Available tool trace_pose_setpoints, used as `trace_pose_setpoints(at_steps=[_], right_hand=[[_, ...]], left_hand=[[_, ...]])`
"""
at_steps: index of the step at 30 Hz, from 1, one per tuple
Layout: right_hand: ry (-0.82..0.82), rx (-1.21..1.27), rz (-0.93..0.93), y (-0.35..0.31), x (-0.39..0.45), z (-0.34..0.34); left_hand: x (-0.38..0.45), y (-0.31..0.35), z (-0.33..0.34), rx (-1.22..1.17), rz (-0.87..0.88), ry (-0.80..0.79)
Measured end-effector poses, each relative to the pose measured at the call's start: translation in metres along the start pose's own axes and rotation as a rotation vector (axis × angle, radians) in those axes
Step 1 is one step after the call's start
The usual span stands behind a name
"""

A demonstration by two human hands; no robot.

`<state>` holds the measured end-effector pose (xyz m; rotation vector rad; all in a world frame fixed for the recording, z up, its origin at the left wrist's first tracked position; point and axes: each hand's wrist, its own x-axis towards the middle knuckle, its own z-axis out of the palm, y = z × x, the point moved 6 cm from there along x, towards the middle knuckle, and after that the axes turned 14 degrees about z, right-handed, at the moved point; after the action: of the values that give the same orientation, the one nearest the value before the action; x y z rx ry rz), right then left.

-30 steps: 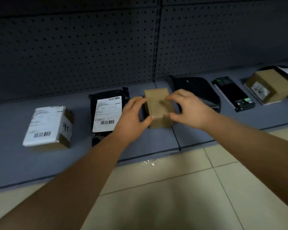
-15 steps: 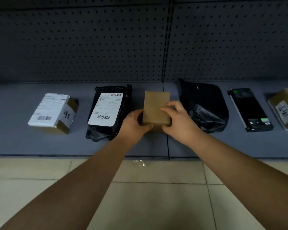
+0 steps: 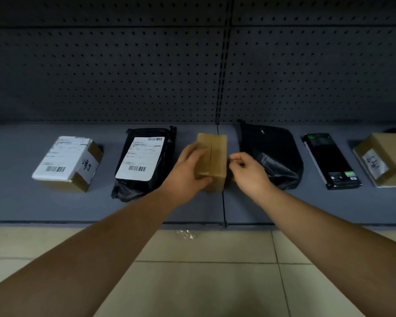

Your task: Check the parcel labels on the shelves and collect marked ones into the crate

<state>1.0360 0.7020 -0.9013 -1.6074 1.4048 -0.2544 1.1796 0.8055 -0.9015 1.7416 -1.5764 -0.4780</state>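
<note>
1. Head view: my left hand (image 3: 188,170) gripped the plain brown box (image 3: 212,161) from its left side, fingers curled over the top and thumb along the near end. I judged this grip was meant to steady or turn the box, since the faces toward me showed only a tape seam and no label.
2. My right hand (image 3: 247,172) hung just beside the box's right side, fingers curled in and holding nothing; whether a fingertip touched the cardboard I could not tell.
3. The box sat on the shelf (image 3: 21,202) about midway along it, on the seam between two shelf panels and back from the front edge.
4. To its left lay a black mailer with a white label (image 3: 144,161), face up for reading, and further left a white-labelled box (image 3: 66,163) with handwriting on its side.
5. To its right lay an unlabelled black bag (image 3: 272,154), a slim black package (image 3: 329,161) and a brown box with a handwritten label (image 3: 384,159) at the right end.
6. No crate was in view.
</note>
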Motion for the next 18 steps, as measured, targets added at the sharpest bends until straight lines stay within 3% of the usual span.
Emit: trace_pose_setpoints(at_steps=[3, 5, 12, 14, 18], right_hand=[[-0.044, 0.0, -0.031, -0.005, -0.003, 0.008], [-0.101, 0.015, -0.022, -0.004, -0.003, 0.016], [-0.347, 0.446, 0.19, 0.015, 0.005, 0.029], [-0.279, 0.328, 0.228, 0.023, 0.012, 0.028], [-0.065, -0.021, 0.109, 0.028, 0.026, 0.013]], left_hand=[[-0.003, -0.017, 0.004, -0.182, -0.146, 0.102], [-0.013, -0.023, 0.01, -0.222, -0.224, 0.076], [-0.016, -0.019, -0.003, -0.076, -0.142, 0.146], [-0.015, -0.015, -0.002, -0.1, -0.138, 0.114], [-0.012, -0.011, 0.001, -0.141, -0.097, 0.178]])
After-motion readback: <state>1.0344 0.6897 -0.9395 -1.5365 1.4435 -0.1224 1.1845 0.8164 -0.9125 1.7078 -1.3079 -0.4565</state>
